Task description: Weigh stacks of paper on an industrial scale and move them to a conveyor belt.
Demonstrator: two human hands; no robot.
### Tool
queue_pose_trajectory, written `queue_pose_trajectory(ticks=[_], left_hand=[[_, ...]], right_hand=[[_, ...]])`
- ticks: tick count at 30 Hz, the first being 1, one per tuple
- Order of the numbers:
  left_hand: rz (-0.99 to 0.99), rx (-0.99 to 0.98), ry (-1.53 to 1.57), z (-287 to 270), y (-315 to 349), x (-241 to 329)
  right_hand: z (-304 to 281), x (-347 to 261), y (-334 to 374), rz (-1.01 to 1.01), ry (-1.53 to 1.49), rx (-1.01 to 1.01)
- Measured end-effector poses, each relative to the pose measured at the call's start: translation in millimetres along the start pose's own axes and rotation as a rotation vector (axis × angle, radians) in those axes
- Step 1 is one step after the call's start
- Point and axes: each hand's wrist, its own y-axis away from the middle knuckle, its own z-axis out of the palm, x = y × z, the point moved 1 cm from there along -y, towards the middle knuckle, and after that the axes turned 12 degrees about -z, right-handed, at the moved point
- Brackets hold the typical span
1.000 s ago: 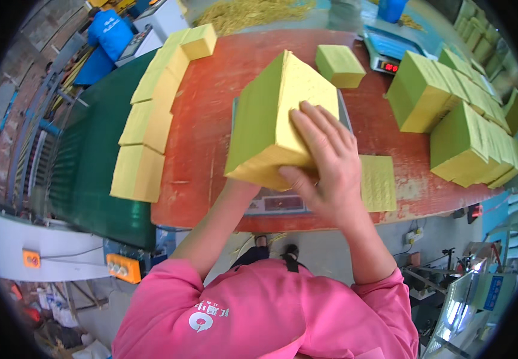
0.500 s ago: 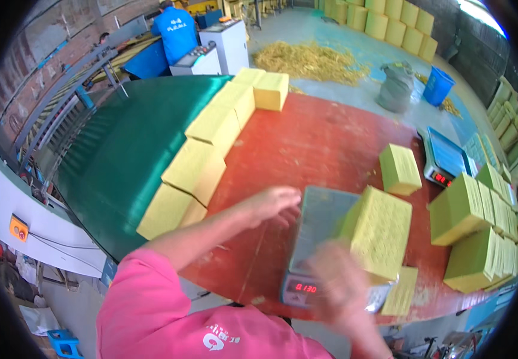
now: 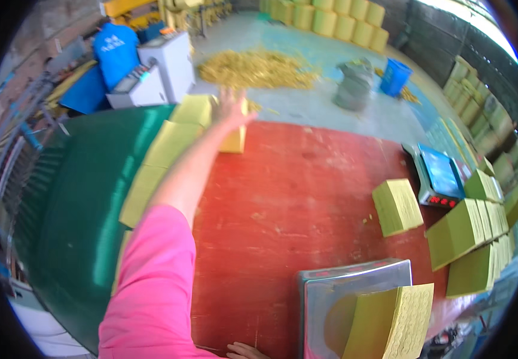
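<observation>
My left hand (image 3: 232,111) reaches over the far yellow paper stack (image 3: 233,142) at the end of a row, its fingers spread and pointing away from me. Whether its palm presses on the paper is hard to see. Just inside the lower edge, the fingers of my right hand (image 3: 247,351) lie stretched out at the table's near side, holding nothing visible; the rest of that hand is cut off. To its right, an embossed yellow paper stack (image 3: 411,320) rests on the steel pan of a scale (image 3: 354,276). The row of yellow stacks (image 3: 172,143) runs along the table's left side, partly behind my arm.
A green surface (image 3: 85,197) adjoins the red table (image 3: 271,239). On the right are a lone stack (image 3: 397,207), a second scale (image 3: 441,173) and several piled stacks (image 3: 462,233). Beyond stand a sack (image 3: 355,84), a blue bin (image 3: 396,78) and a person in blue (image 3: 116,54).
My left hand has moved from beside the near scale to the far stack. My right hand has left the scale's front for the lower edge. The whole view has shifted.
</observation>
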Motion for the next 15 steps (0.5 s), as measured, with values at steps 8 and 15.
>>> queue_pose_trajectory(ticks=[8,15], left_hand=[[0.006,-0.163,-0.136,30,-44,-7],[0.3,-0.189,-0.063,6,126,26]], right_hand=[[-10,26,27,0.328,-0.215,0.106],[0,-34,-11,-0.055,0.098,0.121]])
